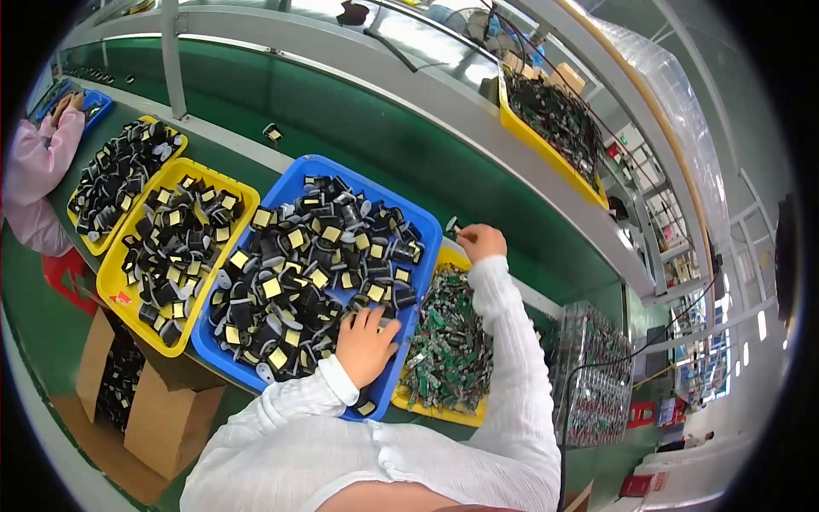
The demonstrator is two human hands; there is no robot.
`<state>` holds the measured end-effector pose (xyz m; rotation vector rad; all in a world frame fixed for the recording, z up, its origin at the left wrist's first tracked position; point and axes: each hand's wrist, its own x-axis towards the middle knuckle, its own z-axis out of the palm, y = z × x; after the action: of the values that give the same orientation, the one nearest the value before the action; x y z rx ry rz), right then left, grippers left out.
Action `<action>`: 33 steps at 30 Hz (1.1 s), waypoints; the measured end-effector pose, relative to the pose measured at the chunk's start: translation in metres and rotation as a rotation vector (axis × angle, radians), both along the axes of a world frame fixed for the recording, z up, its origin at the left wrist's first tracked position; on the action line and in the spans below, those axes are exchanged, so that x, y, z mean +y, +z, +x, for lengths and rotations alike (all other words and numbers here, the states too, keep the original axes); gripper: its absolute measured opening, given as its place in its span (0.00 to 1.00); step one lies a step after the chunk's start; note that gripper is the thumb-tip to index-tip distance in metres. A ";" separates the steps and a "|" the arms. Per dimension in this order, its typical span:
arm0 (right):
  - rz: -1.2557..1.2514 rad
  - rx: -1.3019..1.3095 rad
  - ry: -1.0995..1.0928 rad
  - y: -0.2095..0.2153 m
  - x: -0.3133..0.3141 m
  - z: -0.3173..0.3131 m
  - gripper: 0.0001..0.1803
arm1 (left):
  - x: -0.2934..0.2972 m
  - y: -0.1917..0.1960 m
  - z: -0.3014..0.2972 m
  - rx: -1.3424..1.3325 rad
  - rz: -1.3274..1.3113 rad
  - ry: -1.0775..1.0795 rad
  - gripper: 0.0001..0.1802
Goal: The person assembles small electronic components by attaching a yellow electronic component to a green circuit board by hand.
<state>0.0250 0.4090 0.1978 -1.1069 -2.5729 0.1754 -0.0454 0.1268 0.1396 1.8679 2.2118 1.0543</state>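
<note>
My left hand (365,348) reaches into a blue tray (309,162) heaped with small black parts (294,282) that have yellow square faces and grey rounded tabs. Its fingers are somewhat apart and touch the parts near the tray's right side. My right hand (483,242) is beyond the tray's right edge, over the green belt's near side. Between its thumb and fingers it pinches a small part with a grey tab (452,225); its dark body is partly hidden by the fingertips. Below my right hand, a yellow tray (452,416) holds a pile of small green circuit boards (450,341).
Two yellow trays (252,198) of black parts stand on the left. One loose part (272,132) lies on the green belt (358,128). An open cardboard box (171,418) sits below. Clear stacked trays (589,375) stand right. Another person's pink sleeve (58,158) shows far left.
</note>
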 end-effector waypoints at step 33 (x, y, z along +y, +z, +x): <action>-0.311 0.394 -0.116 -0.010 -0.136 0.149 0.12 | 0.006 0.010 -0.005 -0.701 0.027 -0.115 0.14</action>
<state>0.1744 0.2728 0.1877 -1.1830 -2.1705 0.7093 -0.0505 0.1330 0.1496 1.3136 1.6671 1.4338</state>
